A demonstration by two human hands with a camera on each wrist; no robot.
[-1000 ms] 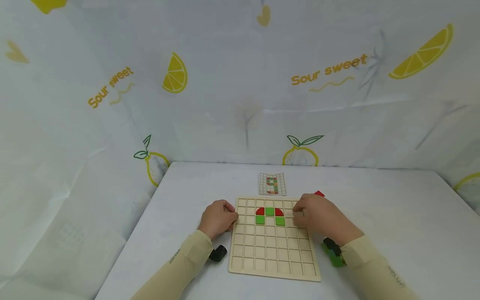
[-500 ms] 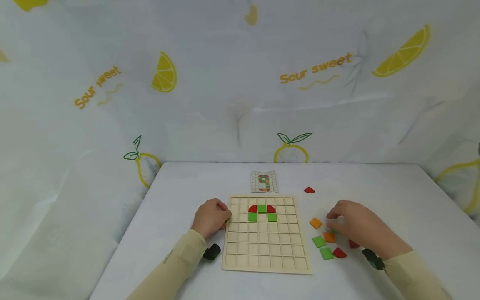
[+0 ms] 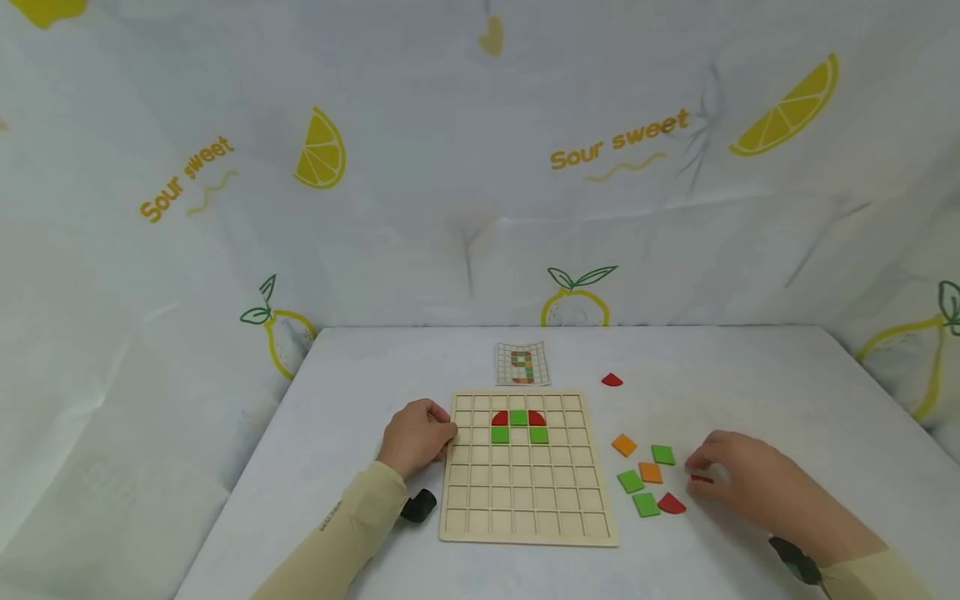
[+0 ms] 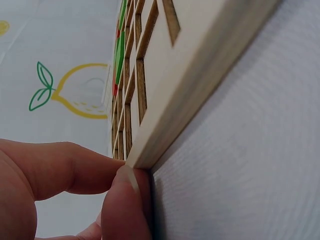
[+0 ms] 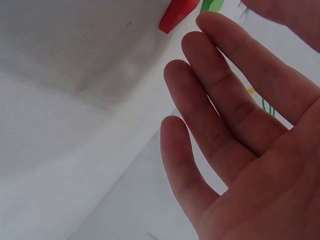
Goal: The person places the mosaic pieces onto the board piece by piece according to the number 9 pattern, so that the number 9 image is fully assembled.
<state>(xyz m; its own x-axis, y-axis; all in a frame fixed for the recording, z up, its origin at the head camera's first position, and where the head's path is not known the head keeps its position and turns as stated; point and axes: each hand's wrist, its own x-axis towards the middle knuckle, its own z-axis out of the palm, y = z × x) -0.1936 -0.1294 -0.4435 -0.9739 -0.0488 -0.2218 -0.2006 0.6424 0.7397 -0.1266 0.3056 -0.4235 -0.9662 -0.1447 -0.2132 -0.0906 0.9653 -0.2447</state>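
A square wooden grid board (image 3: pixel 530 500) lies on the table. Red quarter-round tiles and green square tiles (image 3: pixel 518 418) sit in its upper cells. With thumb and forefinger my left hand (image 3: pixel 415 437) pinches the board's left edge (image 4: pixel 190 70), seen up close in the left wrist view. To the right of the loose tiles, my right hand (image 3: pixel 757 483) has its thumb and forefinger apart around a red tile (image 3: pixel 701 478). In the right wrist view the fingers are extended, and that red tile (image 5: pixel 179 14) lies beyond the fingertips, with a green tile behind it.
Between board and right hand lie green squares (image 3: pixel 646 505), orange squares (image 3: pixel 651 473) and a red quarter-round tile (image 3: pixel 672 503). Another red tile (image 3: pixel 612 379) is farther back. A pattern card (image 3: pixel 522 364) lies behind the board. A printed cloth backdrop (image 3: pixel 420 208) rises behind the table.
My right hand has moved from the board's upper right over the loose tiles to the red tile at their right. My left hand stays at the board's edge. The head view has shifted slightly.
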